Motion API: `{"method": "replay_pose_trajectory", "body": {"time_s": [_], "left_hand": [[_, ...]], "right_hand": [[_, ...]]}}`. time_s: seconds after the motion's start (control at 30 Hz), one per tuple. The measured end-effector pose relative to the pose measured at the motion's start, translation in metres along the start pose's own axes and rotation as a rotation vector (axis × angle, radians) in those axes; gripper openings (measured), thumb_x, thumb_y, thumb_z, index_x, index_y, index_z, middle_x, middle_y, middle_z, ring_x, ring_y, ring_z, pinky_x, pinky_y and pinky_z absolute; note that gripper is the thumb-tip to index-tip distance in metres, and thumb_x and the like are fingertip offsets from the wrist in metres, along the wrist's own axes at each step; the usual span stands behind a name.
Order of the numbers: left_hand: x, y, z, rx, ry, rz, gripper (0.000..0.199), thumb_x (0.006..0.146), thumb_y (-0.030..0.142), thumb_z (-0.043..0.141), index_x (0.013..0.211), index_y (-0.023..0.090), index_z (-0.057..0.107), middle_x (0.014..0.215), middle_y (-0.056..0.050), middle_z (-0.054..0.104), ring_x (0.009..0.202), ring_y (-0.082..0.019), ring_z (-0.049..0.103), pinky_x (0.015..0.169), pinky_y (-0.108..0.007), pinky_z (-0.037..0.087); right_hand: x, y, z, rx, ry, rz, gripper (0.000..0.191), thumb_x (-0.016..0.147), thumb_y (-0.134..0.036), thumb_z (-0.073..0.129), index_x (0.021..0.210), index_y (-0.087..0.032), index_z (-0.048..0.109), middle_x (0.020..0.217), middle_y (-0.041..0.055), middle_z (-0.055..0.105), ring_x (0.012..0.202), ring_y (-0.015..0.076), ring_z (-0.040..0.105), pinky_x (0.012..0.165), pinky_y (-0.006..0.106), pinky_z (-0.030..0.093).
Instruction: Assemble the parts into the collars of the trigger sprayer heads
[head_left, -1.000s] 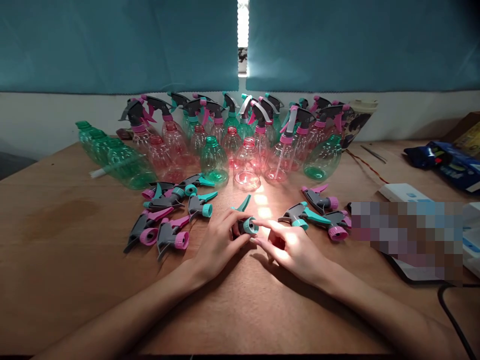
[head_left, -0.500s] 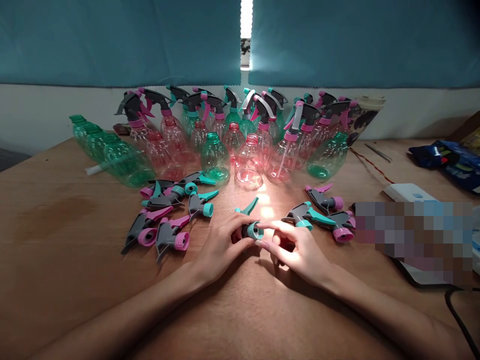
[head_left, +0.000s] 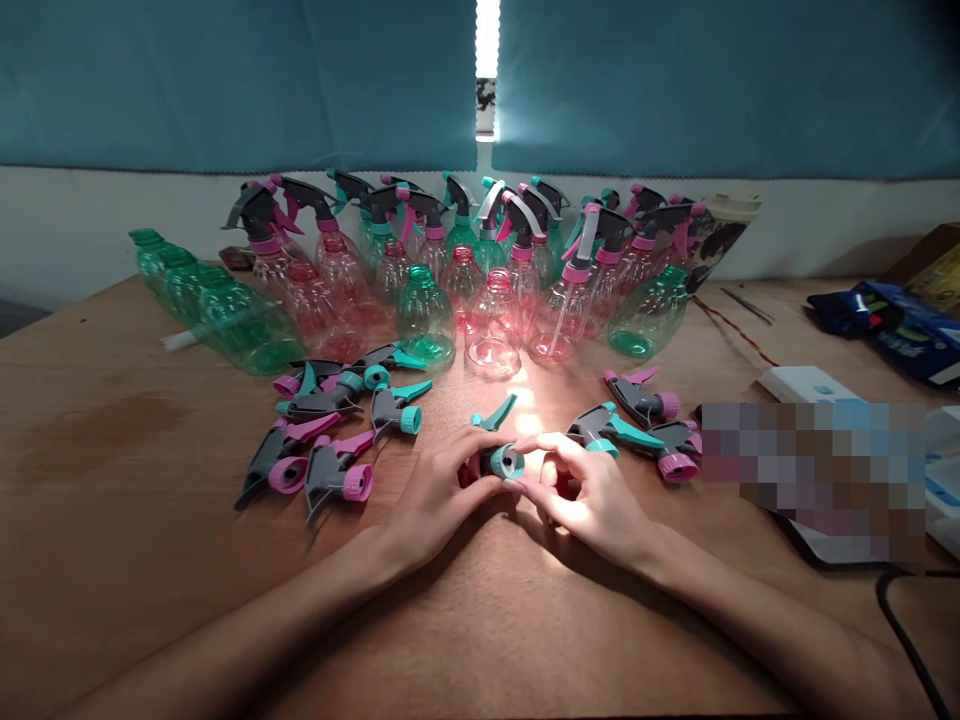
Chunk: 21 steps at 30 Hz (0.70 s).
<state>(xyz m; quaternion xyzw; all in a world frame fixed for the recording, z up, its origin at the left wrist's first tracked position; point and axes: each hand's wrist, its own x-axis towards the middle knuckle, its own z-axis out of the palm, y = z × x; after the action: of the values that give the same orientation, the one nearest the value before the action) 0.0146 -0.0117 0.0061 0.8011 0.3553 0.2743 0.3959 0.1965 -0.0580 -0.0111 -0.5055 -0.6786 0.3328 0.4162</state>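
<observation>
My left hand (head_left: 444,482) is closed on a grey spray head with a teal trigger and collar (head_left: 507,461); its open collar faces me. The thumb and index finger of my right hand (head_left: 592,488) pinch the right side of that collar. More loose spray heads lie on the table: several to the left, among them one with a pink collar (head_left: 357,483), and a few to the right, one with a teal trigger (head_left: 634,431). Behind my hands stand a clear pink bottle (head_left: 493,325) and a green bottle (head_left: 425,315), both without heads.
Rows of pink and green bottles, many with spray heads, line the wooden table's (head_left: 150,560) back. Green bottles (head_left: 247,325) lean at the left. A white box (head_left: 806,385), a blurred patch, a black cable (head_left: 892,620) and a blue packet (head_left: 900,325) are at the right.
The whole view has shifted slightly, so things appear a little further left. Both hands stay on the teal-collared spray head, with the right fingers slightly changed in position at the collar.
</observation>
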Motion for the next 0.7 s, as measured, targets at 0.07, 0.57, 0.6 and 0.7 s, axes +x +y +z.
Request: {"method": "replay_pose_trajectory", "body": {"time_s": [0.07, 0.57, 0.6, 0.7], "left_hand": [[-0.0004, -0.0003, 0.0002, -0.001, -0.005, 0.007, 0.03, 0.082, 0.011, 0.064, 0.11, 0.021, 0.063, 0.094, 0.001, 0.063, 0.07, -0.011, 0.051, 0.062, -0.022, 0.039], [-0.0013, -0.002, 0.0021, -0.016, -0.054, 0.085, 0.028, 0.084, 0.016, 0.064, 0.111, 0.02, 0.061, 0.102, -0.001, 0.064, 0.077, -0.013, 0.054, 0.066, -0.022, 0.04], [-0.0014, -0.0023, 0.0026, -0.017, -0.062, 0.083, 0.028, 0.084, 0.016, 0.063, 0.112, 0.02, 0.061, 0.102, -0.001, 0.064, 0.076, -0.013, 0.054, 0.065, -0.022, 0.039], [-0.0009, -0.0027, 0.0035, -0.022, -0.074, 0.076, 0.029, 0.084, 0.014, 0.063, 0.112, 0.02, 0.062, 0.101, -0.001, 0.064, 0.073, -0.012, 0.053, 0.064, -0.022, 0.039]], "right_hand": [[0.0006, -0.0002, -0.0004, -0.006, -0.004, -0.006, 0.025, 0.082, -0.027, 0.061, 0.103, -0.012, 0.059, 0.05, -0.0069, 0.048, 0.045, 0.01, 0.046, 0.047, 0.023, 0.038], [0.0017, -0.004, 0.0009, 0.017, -0.113, -0.018, 0.024, 0.085, -0.036, 0.06, 0.094, -0.017, 0.049, 0.048, -0.0116, 0.037, 0.042, 0.0081, 0.037, 0.045, 0.022, 0.031], [0.0023, -0.0034, 0.0005, 0.003, -0.121, -0.019, 0.026, 0.084, -0.037, 0.061, 0.095, -0.017, 0.048, 0.049, -0.0116, 0.037, 0.042, 0.008, 0.037, 0.045, 0.022, 0.031], [0.0035, -0.0033, -0.0017, -0.084, -0.143, -0.035, 0.029, 0.084, -0.038, 0.061, 0.098, -0.017, 0.047, 0.052, -0.0103, 0.042, 0.044, 0.0084, 0.04, 0.047, 0.022, 0.032]]}}
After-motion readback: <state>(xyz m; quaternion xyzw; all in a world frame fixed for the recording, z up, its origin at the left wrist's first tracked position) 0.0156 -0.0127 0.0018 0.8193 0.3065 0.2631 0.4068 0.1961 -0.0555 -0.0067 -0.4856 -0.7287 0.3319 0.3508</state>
